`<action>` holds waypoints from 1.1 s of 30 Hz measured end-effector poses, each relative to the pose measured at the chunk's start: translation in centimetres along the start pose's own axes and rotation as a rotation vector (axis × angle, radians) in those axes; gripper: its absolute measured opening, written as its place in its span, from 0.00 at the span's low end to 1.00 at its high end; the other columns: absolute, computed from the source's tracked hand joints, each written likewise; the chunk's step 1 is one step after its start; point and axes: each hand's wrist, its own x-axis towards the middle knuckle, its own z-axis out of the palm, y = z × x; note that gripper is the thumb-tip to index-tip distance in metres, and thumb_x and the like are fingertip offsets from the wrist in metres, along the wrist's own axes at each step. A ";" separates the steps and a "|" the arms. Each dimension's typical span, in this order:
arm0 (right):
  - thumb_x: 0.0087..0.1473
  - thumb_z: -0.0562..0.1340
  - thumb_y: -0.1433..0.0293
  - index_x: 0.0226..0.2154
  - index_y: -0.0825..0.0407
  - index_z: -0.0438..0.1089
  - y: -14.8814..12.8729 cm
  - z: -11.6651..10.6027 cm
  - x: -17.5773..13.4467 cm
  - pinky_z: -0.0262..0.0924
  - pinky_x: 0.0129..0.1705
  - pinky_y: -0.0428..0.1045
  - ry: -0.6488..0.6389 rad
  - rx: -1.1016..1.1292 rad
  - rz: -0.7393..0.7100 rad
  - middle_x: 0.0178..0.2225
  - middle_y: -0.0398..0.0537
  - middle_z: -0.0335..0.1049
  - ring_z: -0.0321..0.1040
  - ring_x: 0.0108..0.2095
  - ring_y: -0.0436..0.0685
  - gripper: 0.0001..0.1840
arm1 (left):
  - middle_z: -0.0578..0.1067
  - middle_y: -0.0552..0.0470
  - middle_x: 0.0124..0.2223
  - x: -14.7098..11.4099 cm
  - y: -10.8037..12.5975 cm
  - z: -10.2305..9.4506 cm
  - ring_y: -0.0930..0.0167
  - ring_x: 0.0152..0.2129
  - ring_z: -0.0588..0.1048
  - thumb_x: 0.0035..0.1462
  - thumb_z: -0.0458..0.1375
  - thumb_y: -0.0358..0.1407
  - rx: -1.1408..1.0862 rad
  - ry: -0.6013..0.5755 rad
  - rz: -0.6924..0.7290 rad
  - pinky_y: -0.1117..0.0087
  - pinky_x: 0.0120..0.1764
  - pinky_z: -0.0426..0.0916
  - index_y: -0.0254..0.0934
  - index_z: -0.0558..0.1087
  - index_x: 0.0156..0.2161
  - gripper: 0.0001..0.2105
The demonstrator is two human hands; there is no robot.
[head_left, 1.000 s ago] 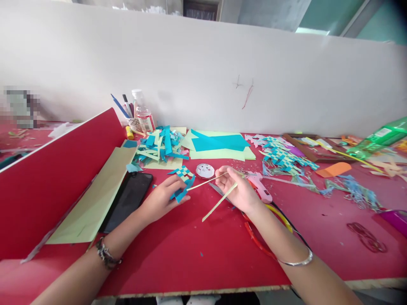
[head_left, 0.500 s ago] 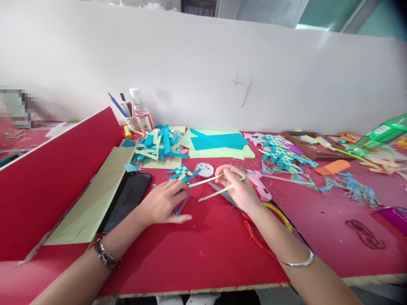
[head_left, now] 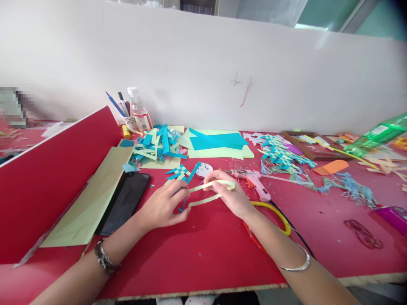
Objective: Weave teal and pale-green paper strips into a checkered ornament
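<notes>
My right hand (head_left: 233, 198) is closed on a pale yellow-green paper strip (head_left: 205, 200) that is bent back on itself, both legs pointing left. My left hand (head_left: 165, 204) pinches a blue paper strip (head_left: 182, 206) folded into a loop, and the free ends of the pale strip reach its fingertips. Whether the two strips are interlaced is hidden by the fingers. Just behind the left hand lies a small woven blue-and-pale paper piece (head_left: 179, 173). A white round lid (head_left: 204, 170) sits beyond the right fingers.
A pink glue gun (head_left: 259, 186) and yellow-and-red-handled scissors (head_left: 276, 209) lie by my right hand. At left are a black phone (head_left: 127, 205) and a red divider (head_left: 63, 178). Cut strips (head_left: 159, 146), paper sheets (head_left: 219, 142) and woven pieces (head_left: 280, 150) lie along the back.
My right hand has moved left and slightly down with the pale strip, bringing its ends to my left fingers. The left fingers have closed in, and the blue loop now looks smaller.
</notes>
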 end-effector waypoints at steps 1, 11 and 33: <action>0.51 0.57 0.64 0.35 0.50 0.65 -0.1 0.1 0.0 0.57 0.40 0.48 -0.037 0.008 0.007 0.34 0.44 0.62 0.64 0.35 0.50 0.09 | 0.67 0.44 0.41 0.0 0.1 0.0 0.66 0.39 0.67 0.52 0.50 0.33 -0.034 0.011 0.004 0.67 0.40 0.66 0.35 0.64 0.40 0.10; 0.49 0.59 0.72 0.46 0.45 0.54 -0.3 1.3 -0.5 0.48 0.55 0.55 -0.294 0.216 0.098 0.45 0.46 0.56 0.59 0.50 0.52 0.21 | 0.64 0.46 0.45 0.4 0.9 1.3 0.69 0.45 0.65 0.54 0.45 0.23 -0.364 0.142 -0.220 0.68 0.45 0.62 0.38 0.58 0.48 0.16; 0.49 0.59 0.60 0.40 0.53 0.62 0.5 2.1 -0.5 0.58 0.45 0.51 -0.244 -0.218 0.282 0.42 0.49 0.64 0.62 0.44 0.54 0.18 | 0.75 0.55 0.35 1.1 0.2 1.5 0.73 0.34 0.73 0.40 0.65 0.30 -1.694 0.409 -0.928 0.77 0.36 0.68 0.38 0.70 0.39 0.17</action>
